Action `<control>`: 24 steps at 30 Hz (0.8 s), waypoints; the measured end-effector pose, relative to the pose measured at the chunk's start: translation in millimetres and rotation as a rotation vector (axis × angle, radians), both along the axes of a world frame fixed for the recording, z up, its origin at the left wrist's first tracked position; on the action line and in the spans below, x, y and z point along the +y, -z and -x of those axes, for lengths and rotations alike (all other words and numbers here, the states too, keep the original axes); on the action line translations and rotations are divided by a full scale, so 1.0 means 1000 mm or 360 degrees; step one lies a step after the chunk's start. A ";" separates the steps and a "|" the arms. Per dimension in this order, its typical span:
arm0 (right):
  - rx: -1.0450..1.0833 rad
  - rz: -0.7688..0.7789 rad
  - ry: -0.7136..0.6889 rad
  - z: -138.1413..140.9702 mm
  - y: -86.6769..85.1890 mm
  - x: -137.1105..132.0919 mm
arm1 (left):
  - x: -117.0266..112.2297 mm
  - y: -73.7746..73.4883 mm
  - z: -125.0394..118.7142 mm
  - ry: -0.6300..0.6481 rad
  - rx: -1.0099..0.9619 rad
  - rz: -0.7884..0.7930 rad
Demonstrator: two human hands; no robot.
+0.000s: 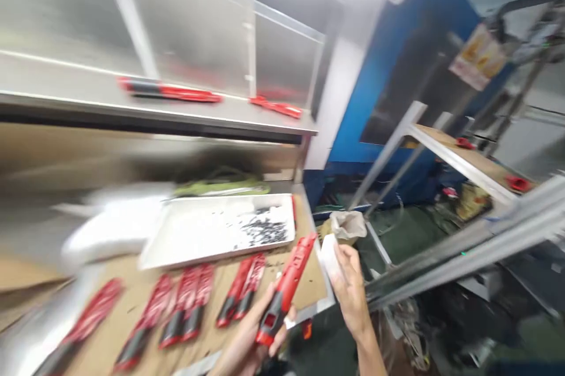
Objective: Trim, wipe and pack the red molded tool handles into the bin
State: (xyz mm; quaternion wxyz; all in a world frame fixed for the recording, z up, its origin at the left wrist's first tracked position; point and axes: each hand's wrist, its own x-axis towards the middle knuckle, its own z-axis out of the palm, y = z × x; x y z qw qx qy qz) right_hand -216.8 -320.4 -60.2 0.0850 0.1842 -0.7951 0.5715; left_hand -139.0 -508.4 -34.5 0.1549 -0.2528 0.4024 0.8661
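Note:
My left hand (pixel 247 343) is closed around the black grip end of a red-and-black plastic tool housing (pixel 292 279), which slants up and to the right. Beside it, my right hand (pixel 353 288) pinches a small white block-like piece (pixel 330 253), its exact kind unclear. The white piece is close to the housing's red tip but appears apart from it. On the cardboard-covered bench (pixel 309 282) to the left lie several similar red-and-black housings (pixel 192 299), blurred by motion. Behind them sits a white tray (pixel 198 223) with small black bits (pixel 265 228) at its right end.
A metal shelf (pixel 66 85) above the bench carries a red-and-black housing (pixel 172 90) and a red part (pixel 276 107). White bags (pixel 119 223) lie left of the tray. Past the bench's right edge are a lined bin (pixel 348 226) and a metal-framed rack (pixel 463 164).

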 end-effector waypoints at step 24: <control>0.1026 -0.0349 -0.0545 0.010 -0.002 -0.126 | -0.056 0.019 -0.040 -0.0423 0.0268 -0.0065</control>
